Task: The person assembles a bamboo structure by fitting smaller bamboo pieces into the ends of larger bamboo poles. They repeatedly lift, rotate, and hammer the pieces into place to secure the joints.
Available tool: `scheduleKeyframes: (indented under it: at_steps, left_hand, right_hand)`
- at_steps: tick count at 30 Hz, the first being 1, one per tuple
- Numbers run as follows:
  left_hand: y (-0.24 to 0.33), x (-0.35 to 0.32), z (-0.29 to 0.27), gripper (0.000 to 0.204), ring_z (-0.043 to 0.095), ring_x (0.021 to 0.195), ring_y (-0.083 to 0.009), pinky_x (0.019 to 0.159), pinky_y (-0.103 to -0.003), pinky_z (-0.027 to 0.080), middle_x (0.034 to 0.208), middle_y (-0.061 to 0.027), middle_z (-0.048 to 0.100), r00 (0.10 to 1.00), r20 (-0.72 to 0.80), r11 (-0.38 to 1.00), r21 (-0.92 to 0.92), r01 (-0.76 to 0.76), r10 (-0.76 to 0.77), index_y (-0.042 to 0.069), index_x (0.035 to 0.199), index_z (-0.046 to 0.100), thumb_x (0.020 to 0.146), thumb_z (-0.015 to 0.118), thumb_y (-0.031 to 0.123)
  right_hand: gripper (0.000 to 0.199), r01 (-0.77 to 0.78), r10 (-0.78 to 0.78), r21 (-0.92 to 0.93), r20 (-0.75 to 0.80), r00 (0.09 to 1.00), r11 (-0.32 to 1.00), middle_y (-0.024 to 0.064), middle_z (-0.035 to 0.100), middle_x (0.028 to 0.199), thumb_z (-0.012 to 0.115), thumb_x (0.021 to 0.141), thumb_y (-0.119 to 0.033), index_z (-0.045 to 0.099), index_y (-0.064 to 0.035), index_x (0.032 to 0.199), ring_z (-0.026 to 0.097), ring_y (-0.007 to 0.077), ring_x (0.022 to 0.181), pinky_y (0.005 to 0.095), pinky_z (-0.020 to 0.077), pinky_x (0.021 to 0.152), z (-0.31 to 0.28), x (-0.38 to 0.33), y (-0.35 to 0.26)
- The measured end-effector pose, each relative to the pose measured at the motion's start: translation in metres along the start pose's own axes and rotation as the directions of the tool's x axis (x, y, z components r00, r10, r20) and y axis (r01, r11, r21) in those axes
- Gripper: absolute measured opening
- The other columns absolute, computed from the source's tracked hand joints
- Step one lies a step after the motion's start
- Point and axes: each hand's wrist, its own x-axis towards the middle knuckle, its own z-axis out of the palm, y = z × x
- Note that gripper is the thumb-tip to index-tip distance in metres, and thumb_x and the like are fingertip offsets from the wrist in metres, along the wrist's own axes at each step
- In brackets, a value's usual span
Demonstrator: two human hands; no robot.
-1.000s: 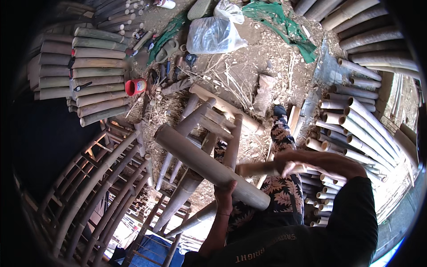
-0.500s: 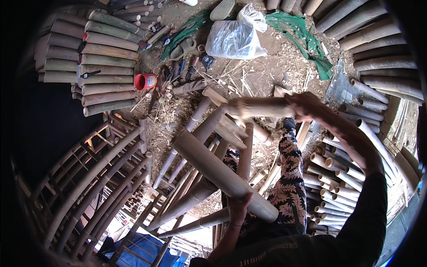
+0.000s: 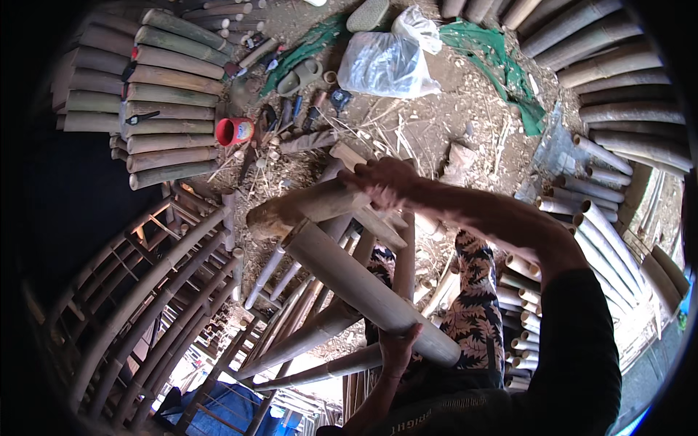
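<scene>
My left hand (image 3: 398,347) is wrapped round the lower part of a thick bamboo tube (image 3: 349,272). The tube slants from my lap up and to the left, across a rough bamboo stand (image 3: 379,231). In my right hand (image 3: 382,182) is a short, thick wooden club (image 3: 309,202), gripped at its right end. Its worn, frayed left end reaches past the tube's upper end. Whether club and tube touch, I cannot tell. A split wooden block (image 3: 349,154) sits at the top of the stand, partly behind my right hand.
Bamboo tubes are stacked at left (image 3: 174,94) and right (image 3: 625,112). A ladder-like bamboo frame (image 3: 149,305) stands at lower left. Beyond the stand lie a red cup (image 3: 234,131), hand tools (image 3: 316,109), sandals (image 3: 299,77) and a plastic bag (image 3: 385,65). Shavings litter the ground.
My right hand has swung left with the club, from right of the stand to over the tube's upper end. My left hand and the tube have barely moved.
</scene>
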Motion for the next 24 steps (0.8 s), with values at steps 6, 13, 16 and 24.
scheduleKeyframes:
  at_steps: [6, 13, 16, 24]
  left_hand:
    - [0.027, 0.012, 0.008, 0.064, 0.06, 0.095, -0.023, 0.086, -0.036, 0.05, 0.108, -0.0146, 0.06, 0.996, 0.031, 0.995, 0.043, -0.089, 0.088, -0.006, 0.121, 0.05, 0.071, 0.084, 0.018]
    - [0.005, 0.008, 0.004, 0.075, 0.059, 0.101, -0.0242, 0.087, -0.038, 0.051, 0.113, -0.018, 0.057, 0.996, 0.075, 0.998, -0.04, -0.044, 0.047, -0.007, 0.126, 0.04, 0.072, 0.085, 0.018]
    - [-0.002, 0.006, 0.002, 0.074, 0.059, 0.102, -0.0231, 0.087, -0.037, 0.051, 0.113, -0.0179, 0.057, 0.998, 0.045, 0.999, -0.031, -0.04, 0.041, -0.007, 0.127, 0.039, 0.073, 0.084, 0.017]
    - [0.003, 0.011, 0.007, 0.068, 0.06, 0.1, -0.0216, 0.087, -0.035, 0.051, 0.111, -0.0154, 0.06, 0.989, 0.063, 0.986, -0.105, -0.129, 0.136, -0.006, 0.124, 0.042, 0.075, 0.083, 0.017]
  right_hand:
    - [0.049, -0.311, 0.303, 0.079, 0.106, 0.947, 0.947, 0.0145, 0.063, 0.097, 0.059, 0.09, -0.02, 0.044, -0.013, 0.136, 0.065, 0.023, 0.069, 0.0306, 0.0554, 0.051, 0.055, -0.005, 0.051]
    - [0.066, -0.327, 0.316, 0.254, 0.081, 0.945, 0.91, 0.013, 0.067, 0.099, 0.07, 0.082, -0.028, 0.043, -0.0151, 0.141, 0.066, 0.0231, 0.081, 0.0333, 0.0576, 0.061, 0.029, -0.076, 0.046]
    - [0.082, -0.7, 0.569, 0.216, 0.446, 0.691, 0.681, 0.0214, 0.065, 0.109, 0.079, 0.074, -0.025, 0.037, 0.0002, 0.14, 0.065, 0.029, 0.091, 0.0376, 0.058, 0.075, 0.015, -0.12, 0.021]
    - [0.082, -0.787, 0.477, 0.034, 0.779, 0.407, 0.617, 0.0249, 0.064, 0.111, 0.084, 0.062, -0.03, 0.046, 0.0016, 0.128, 0.065, 0.0379, 0.1, 0.0439, 0.053, 0.089, 0.021, -0.325, -0.046]
